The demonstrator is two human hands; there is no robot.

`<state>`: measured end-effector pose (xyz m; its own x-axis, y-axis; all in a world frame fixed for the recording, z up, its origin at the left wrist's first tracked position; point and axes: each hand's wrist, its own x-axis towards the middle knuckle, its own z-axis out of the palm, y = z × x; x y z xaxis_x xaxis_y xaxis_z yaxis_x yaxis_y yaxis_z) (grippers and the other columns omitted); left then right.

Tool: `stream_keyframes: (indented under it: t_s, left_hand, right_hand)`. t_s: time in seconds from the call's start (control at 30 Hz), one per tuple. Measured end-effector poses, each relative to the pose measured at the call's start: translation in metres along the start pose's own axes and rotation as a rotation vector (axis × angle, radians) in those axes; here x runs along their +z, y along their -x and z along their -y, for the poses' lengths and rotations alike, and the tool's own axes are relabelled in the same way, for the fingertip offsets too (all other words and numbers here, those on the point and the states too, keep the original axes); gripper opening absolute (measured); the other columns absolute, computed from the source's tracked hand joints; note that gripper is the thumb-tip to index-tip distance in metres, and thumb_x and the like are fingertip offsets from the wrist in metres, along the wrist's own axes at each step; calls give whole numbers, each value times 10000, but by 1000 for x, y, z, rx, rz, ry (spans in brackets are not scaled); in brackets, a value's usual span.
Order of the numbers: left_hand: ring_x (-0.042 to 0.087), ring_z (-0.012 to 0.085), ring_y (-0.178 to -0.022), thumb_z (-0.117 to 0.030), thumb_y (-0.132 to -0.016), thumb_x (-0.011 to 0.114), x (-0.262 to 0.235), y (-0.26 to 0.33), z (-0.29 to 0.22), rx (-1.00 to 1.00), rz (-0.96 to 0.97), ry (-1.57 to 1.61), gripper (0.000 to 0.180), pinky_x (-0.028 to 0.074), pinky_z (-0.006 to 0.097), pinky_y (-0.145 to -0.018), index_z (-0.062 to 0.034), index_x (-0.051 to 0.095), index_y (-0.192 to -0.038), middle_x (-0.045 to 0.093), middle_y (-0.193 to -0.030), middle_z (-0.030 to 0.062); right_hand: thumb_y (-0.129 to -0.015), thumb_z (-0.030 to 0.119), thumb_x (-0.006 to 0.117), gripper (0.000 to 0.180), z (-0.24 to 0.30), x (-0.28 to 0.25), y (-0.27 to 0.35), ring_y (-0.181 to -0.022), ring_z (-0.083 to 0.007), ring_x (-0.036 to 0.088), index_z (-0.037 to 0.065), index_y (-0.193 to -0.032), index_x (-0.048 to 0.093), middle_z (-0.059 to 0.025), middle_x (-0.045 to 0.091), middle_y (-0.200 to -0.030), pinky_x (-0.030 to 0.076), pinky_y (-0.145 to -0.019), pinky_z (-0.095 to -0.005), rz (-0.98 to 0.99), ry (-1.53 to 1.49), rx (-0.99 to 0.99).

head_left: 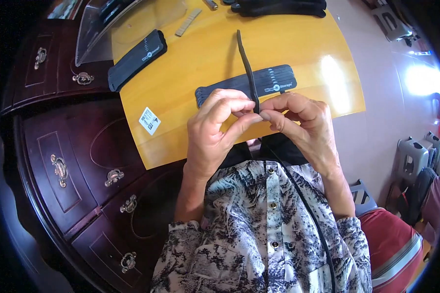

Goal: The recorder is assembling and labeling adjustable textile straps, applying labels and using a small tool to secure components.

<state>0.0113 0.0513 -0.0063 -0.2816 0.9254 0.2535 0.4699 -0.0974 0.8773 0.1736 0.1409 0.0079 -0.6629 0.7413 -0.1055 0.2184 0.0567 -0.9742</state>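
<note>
A thin black strap (246,63), seen nearly edge-on, stands up from between my hands and leans a little left at its top. My left hand (210,129) pinches its lower end between thumb and fingers. From the other side my right hand (305,122) pinches the same end, thumb tips almost meeting. Just beyond my hands lies a fanned stack of black straps (230,86) with white print, partly hidden by my left fingers. Another black strap stack (138,59) lies slanted at the table's left edge.
The yellow table (186,53) carries a white label (149,121), a beige strip (188,23), a clear plastic box (95,36) and black bundles (281,7) at its far edge. A dark wooden cabinet (63,132) stands left. Grey stools (408,158) and a red padded item (393,239) are right.
</note>
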Motion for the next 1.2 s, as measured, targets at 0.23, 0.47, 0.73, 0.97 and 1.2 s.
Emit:
stream_keyframes:
  t_s: [0.23,0.47,0.73,0.97,1.2]
  left_hand:
    - [634,135,-822,-13,-733,777,4,-5,-5,-45,19,89,251,543,255,-692,-1,637,-941,611,-973,81]
    - [632,147,-860,14,-758,753,5,-5,-6,-89,10,157,232,572,259,-749,6,639,-959,596,-995,96]
    - [639,131,-846,57,-778,718,4,-3,-8,-94,-12,169,199,566,250,-739,21,638,-958,597,-1017,96]
    - [652,141,-814,46,-752,735,2,1,-12,-72,-79,64,225,547,252,-707,20,632,-951,626,-989,102]
    - [642,180,-834,46,-753,728,-1,5,-8,-40,-148,24,170,515,283,-745,12,638,-894,644,-947,100]
  right_hand:
    - [-877,111,662,156,-6,-5,3,-737,-121,671,-16,-967,675,-82,693,-855,550,-646,-246,0,-122,46]
    - [-896,106,644,153,-5,-5,1,-721,-110,669,-22,-975,670,-69,687,-856,551,-640,-231,-1,-199,54]
    - [-893,104,643,137,-7,-3,-3,-686,-103,661,-21,-943,668,-56,679,-822,543,-614,-226,37,-233,64]
    - [-873,115,659,144,-1,1,-11,-616,-99,630,-20,-921,672,-60,674,-799,512,-559,-230,61,-128,3]
    - [-866,123,666,151,3,6,-15,-613,-79,606,-26,-893,670,-51,670,-747,502,-555,-241,80,-133,44]
